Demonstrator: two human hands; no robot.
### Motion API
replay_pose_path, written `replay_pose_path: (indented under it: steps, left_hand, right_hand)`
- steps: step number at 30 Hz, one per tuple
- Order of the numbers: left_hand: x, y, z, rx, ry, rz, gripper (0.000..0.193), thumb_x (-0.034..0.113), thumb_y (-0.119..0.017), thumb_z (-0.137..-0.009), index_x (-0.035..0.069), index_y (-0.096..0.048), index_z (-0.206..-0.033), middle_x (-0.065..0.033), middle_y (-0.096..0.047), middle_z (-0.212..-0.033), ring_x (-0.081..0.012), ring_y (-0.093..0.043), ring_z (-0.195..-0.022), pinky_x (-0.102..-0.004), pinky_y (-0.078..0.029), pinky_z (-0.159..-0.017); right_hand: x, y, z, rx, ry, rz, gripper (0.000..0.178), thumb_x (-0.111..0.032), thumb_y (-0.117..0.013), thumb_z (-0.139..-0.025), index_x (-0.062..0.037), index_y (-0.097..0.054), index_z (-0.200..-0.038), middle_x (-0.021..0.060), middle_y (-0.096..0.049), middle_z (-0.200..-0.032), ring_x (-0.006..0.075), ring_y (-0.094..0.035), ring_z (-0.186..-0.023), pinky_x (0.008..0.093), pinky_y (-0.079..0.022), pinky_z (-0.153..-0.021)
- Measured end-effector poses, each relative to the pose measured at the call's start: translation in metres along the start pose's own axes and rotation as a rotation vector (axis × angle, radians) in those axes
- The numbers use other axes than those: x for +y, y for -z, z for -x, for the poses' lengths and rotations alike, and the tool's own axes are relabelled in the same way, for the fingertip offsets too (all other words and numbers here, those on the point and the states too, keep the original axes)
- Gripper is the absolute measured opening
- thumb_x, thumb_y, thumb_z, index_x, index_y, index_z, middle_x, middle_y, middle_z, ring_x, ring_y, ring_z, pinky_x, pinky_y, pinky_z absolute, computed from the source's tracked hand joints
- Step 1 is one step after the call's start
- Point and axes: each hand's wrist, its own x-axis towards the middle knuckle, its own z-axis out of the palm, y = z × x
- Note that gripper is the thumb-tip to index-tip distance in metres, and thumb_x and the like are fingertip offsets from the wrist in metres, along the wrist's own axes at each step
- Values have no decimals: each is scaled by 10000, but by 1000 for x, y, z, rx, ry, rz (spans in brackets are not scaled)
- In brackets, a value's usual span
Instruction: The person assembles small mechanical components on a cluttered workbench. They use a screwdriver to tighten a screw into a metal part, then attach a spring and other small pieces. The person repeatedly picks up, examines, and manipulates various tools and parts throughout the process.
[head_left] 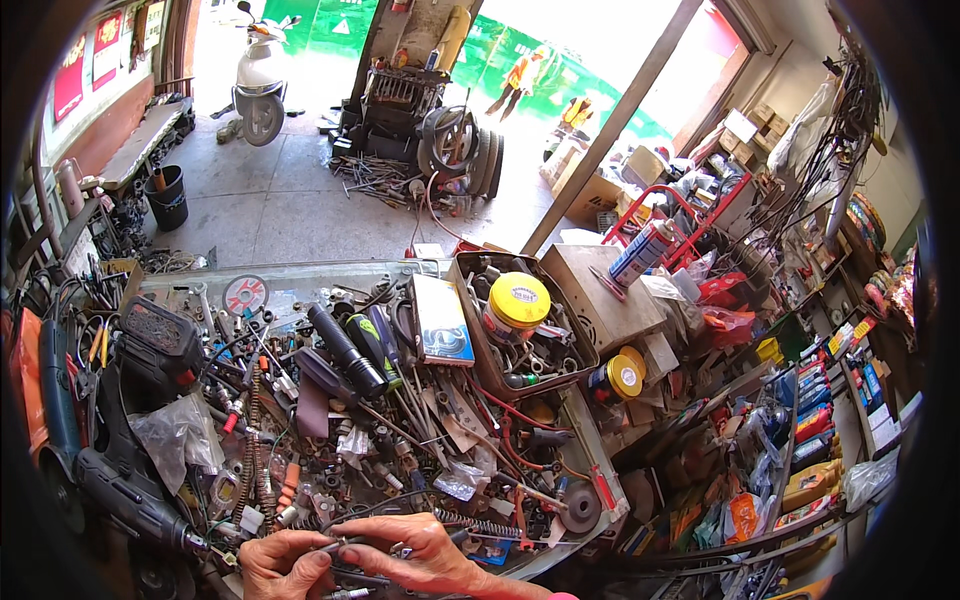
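Note:
At the near edge of the cluttered workbench my left hand and my right hand meet, both with closed fingers. Between their fingertips is a thin dark cable-like piece; its exact kind is too small to make out. A small shiny metal bit shows by the right fingers. Just beyond lie a coil spring, orange ribbed sleeves and many loose small parts. A black cordless drill lies left of my left hand.
A metal bin of parts carries a yellow-lidded tub. Nearby are a flashlight, a blue-white box and a grinding wheel. A spray can stands at right. Beyond are a scooter and two people outside.

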Motion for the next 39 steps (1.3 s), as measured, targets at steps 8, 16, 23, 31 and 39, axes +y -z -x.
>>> replay_pose_path:
  steps: [8,16,23,31,39]
  left_hand:
    - [1,2,2,-20,-17,-24,142,39,-658,-895,-9,-676,-1027,4,-638,-708,-32,-521,-551,-176,-379,-474]
    - [2,0,2,-20,2,-32,155,37,-659,-895,-17,-679,-1039,-6,-658,-765,-39,-546,-591,-173,-405,-504]
    - [4,-2,2,3,6,-20,159,35,-648,-899,-12,-682,-1047,-10,-667,-766,-37,-548,-584,-169,-406,-504]
    - [6,2,2,-8,-6,7,178,63,-603,-929,1,-676,-1079,-2,-614,-621,-21,-445,-430,-168,-315,-394]
    - [8,1,1,-20,-7,-35,174,57,-603,-927,3,-680,-1074,1,-619,-626,-14,-435,-422,-164,-303,-386]
  right_hand:
    - [-9,-1,0,-12,37,72,242,-44,-686,-873,22,-646,-1102,62,-700,-890,82,-637,-804,230,-532,-693]
    - [-2,3,-3,-69,198,274,226,-34,-688,-862,25,-644,-1076,83,-706,-877,102,-648,-794,239,-537,-694]
    - [-11,-1,0,-45,118,143,229,-43,-686,-866,29,-642,-1078,84,-707,-879,101,-647,-785,245,-540,-694]
    - [-13,10,3,121,83,338,268,-91,-732,-849,23,-661,-1082,65,-714,-816,63,-644,-680,205,-506,-606]
    - [-8,8,3,85,99,379,265,-97,-728,-854,20,-661,-1082,71,-714,-825,70,-649,-699,209,-505,-612]
